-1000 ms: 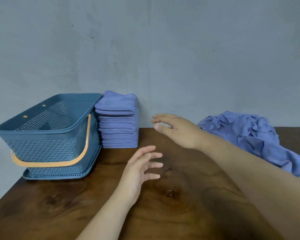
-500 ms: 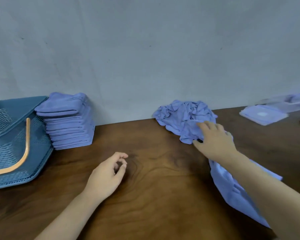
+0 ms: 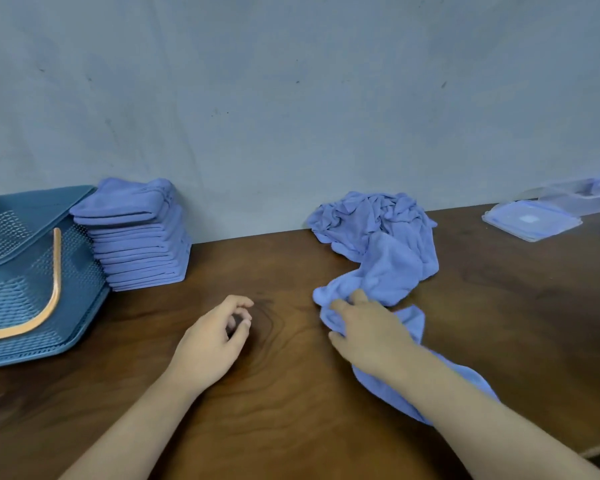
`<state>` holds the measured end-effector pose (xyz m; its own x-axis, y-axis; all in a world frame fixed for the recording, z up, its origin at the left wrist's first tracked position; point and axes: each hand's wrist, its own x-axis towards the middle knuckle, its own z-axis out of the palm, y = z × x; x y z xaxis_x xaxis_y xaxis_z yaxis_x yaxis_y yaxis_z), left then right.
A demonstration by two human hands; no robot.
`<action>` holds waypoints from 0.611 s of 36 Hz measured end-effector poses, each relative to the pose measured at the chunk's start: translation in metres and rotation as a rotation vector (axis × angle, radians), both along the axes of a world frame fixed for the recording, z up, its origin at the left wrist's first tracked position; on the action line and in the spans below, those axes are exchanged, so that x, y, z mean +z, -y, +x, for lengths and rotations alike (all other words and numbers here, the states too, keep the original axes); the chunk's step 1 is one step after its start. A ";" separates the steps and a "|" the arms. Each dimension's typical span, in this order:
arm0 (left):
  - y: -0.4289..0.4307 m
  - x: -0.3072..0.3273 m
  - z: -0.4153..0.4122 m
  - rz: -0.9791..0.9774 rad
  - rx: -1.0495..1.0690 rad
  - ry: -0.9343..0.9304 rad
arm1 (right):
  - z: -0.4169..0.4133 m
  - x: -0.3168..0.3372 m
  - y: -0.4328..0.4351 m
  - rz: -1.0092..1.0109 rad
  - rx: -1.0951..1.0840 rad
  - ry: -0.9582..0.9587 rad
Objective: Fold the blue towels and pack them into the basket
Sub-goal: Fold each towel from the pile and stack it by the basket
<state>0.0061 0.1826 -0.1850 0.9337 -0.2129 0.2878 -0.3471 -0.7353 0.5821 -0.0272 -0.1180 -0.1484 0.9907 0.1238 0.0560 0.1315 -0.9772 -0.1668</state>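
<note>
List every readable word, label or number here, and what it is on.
None is readable.
The lid has a pale square patch, perhaps a label, too blurred to read.
The basket, stack and towel show no print.

Table point(image 3: 291, 410): dark wood, visible grain, smooth with a low sheen. Loose towels point(image 3: 378, 244) and folded stack point(image 3: 139, 244): soft matt blue cloth, fine nap. Basket point(image 3: 21, 292): matt blue perforated plastic, smooth orange handle point(image 3: 49, 306). Lid point(image 3: 530, 221) far right looks like clear glossy plastic, blurry. Wall point(image 3: 291, 98): matt, scuffed paint.
</note>
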 end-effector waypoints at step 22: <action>-0.011 0.000 0.016 -0.021 0.091 -0.108 | 0.061 0.001 -0.019 0.022 0.164 0.078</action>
<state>0.0218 0.1933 -0.1848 0.9747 -0.1213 0.1877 -0.2141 -0.7479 0.6283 0.0340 -0.0990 -0.1471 0.9499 0.2811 0.1368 0.3022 -0.9378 -0.1709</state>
